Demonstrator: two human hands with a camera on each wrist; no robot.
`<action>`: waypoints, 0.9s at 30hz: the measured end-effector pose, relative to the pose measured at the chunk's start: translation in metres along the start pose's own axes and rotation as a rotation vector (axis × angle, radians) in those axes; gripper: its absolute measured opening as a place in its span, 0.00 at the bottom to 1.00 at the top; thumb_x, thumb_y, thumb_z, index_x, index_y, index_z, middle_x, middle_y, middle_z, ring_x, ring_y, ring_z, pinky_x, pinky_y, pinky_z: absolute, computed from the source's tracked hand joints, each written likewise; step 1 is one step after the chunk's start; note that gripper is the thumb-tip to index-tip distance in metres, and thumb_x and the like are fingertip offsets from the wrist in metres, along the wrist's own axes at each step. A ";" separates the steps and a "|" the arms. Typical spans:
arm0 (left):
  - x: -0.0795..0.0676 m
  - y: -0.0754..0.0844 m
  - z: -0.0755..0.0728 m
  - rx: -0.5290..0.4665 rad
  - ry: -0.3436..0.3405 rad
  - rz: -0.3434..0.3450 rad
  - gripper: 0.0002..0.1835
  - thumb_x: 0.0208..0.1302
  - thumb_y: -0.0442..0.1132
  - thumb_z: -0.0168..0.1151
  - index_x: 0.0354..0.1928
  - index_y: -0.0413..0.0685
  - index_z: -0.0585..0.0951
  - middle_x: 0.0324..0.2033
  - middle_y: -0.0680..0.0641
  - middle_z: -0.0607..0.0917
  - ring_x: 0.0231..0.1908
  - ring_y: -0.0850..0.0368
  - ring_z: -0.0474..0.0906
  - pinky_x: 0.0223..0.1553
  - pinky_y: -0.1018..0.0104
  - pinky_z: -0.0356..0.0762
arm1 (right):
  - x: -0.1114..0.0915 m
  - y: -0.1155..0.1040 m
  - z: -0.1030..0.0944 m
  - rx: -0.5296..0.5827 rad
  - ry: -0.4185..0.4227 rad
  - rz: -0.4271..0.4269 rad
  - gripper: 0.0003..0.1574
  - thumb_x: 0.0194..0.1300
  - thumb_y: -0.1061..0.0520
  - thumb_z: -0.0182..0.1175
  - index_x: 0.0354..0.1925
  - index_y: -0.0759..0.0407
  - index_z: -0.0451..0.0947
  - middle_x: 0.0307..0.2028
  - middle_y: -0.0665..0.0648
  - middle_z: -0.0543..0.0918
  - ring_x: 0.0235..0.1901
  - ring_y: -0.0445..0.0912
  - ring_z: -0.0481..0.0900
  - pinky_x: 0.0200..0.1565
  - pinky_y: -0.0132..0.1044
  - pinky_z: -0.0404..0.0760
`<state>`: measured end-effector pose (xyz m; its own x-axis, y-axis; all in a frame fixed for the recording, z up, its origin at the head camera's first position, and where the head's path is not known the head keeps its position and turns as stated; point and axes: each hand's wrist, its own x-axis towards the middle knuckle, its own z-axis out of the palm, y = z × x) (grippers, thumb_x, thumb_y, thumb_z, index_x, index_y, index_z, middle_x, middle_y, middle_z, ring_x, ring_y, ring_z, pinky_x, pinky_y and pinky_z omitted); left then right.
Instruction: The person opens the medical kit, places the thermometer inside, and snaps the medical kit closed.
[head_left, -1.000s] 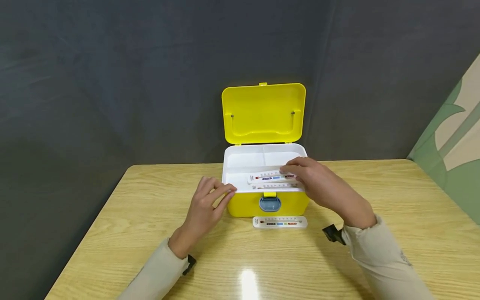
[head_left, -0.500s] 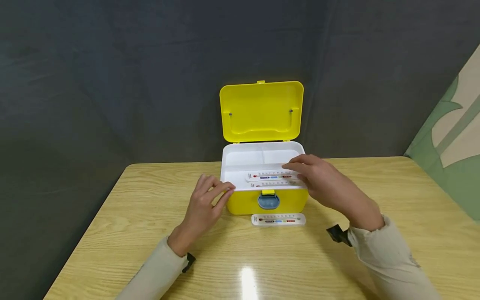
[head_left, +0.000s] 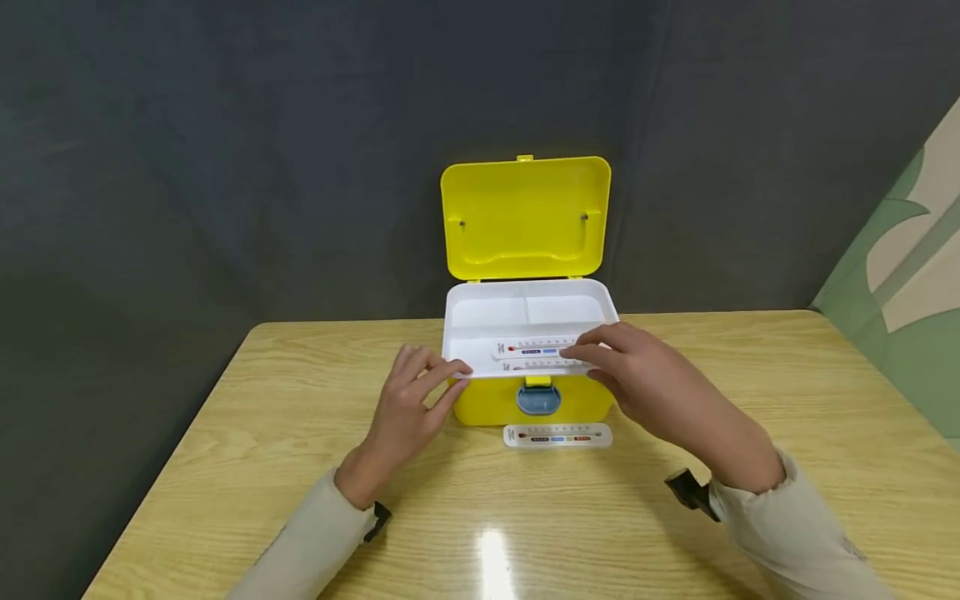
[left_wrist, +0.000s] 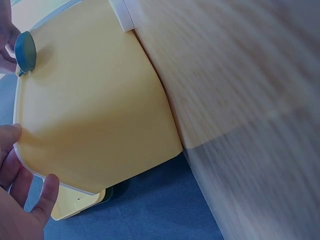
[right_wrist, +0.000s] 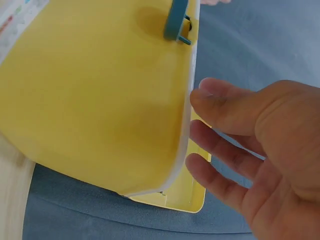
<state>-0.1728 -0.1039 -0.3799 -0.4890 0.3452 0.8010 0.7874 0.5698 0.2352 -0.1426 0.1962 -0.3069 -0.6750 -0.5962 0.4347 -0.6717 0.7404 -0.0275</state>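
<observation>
The right hand (head_left: 651, 375) is the nearer of the 2 to the rear thermometer (head_left: 521, 348) in the white tray (head_left: 467, 315) of the open yellow storage box (head_left: 487, 407). That thermometer lies in the tray's front compartment, its long axis running left to right, almost parallel to the front rim; from the right fingers it extends leftward, its red bulb at the far end and its right end covered by the hand. A front thermometer (head_left: 528, 366) lies along it on the rim side, also partly hidden; whether the 2 overlap I cannot tell. The right fingers are loosely bent, with a gap between thumb and lower fingers in the right wrist view, and no grip on a thermometer shows; whether the hidden index tip touches the rear 1, I cannot tell. At the opposite end, the left hand (head_left: 401, 408) pinches the tray's front left corner, its fingers narrow over the rim and short of the bulb end. A 3rd thermometer (head_left: 558, 437) lies on the bench (head_left: 300, 425) just in front of the box, below the blue-grey latch (head_left: 538, 401), its long axis nearly parallel to the other 2. The yellow lid (head_left: 525, 221) stands raised behind the tray, before a dark cloth (head_left: 300, 167).
</observation>
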 end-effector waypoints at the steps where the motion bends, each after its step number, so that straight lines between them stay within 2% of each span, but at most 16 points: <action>1: 0.000 0.000 0.000 0.002 -0.002 -0.002 0.08 0.57 0.34 0.73 0.40 0.47 0.88 0.29 0.50 0.77 0.35 0.54 0.67 0.40 0.64 0.65 | -0.002 -0.001 0.000 -0.006 0.001 0.000 0.28 0.51 0.72 0.73 0.51 0.56 0.84 0.46 0.55 0.84 0.46 0.51 0.82 0.48 0.47 0.84; 10: 0.002 0.000 0.001 -0.005 -0.004 -0.002 0.08 0.57 0.34 0.73 0.39 0.47 0.87 0.29 0.48 0.77 0.36 0.53 0.66 0.40 0.63 0.63 | -0.023 -0.012 -0.001 -0.075 0.009 -0.060 0.31 0.46 0.73 0.74 0.48 0.51 0.84 0.46 0.51 0.83 0.47 0.49 0.81 0.48 0.46 0.83; 14: 0.004 -0.001 0.000 -0.015 -0.009 -0.005 0.07 0.58 0.34 0.72 0.39 0.46 0.87 0.30 0.48 0.77 0.36 0.53 0.66 0.41 0.62 0.62 | -0.026 -0.015 0.001 -0.086 0.019 -0.112 0.30 0.46 0.72 0.75 0.47 0.51 0.84 0.46 0.50 0.83 0.46 0.47 0.81 0.47 0.44 0.83; 19: 0.003 -0.001 -0.001 -0.025 -0.010 -0.003 0.07 0.58 0.34 0.73 0.39 0.47 0.87 0.32 0.49 0.78 0.38 0.53 0.68 0.43 0.62 0.66 | -0.026 -0.017 0.010 -0.073 0.045 -0.176 0.28 0.44 0.67 0.78 0.45 0.52 0.84 0.44 0.49 0.84 0.44 0.46 0.82 0.44 0.41 0.84; 27: 0.005 0.001 -0.003 -0.062 -0.018 -0.043 0.06 0.57 0.35 0.73 0.37 0.47 0.87 0.33 0.50 0.81 0.39 0.54 0.69 0.42 0.63 0.67 | -0.028 -0.017 0.015 -0.057 0.026 -0.171 0.26 0.48 0.63 0.78 0.47 0.52 0.84 0.44 0.49 0.84 0.45 0.44 0.82 0.46 0.41 0.84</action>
<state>-0.1731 -0.1038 -0.3733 -0.5289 0.3350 0.7798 0.7870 0.5374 0.3029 -0.1170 0.1958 -0.3323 -0.5436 -0.7074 0.4517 -0.7574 0.6454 0.0993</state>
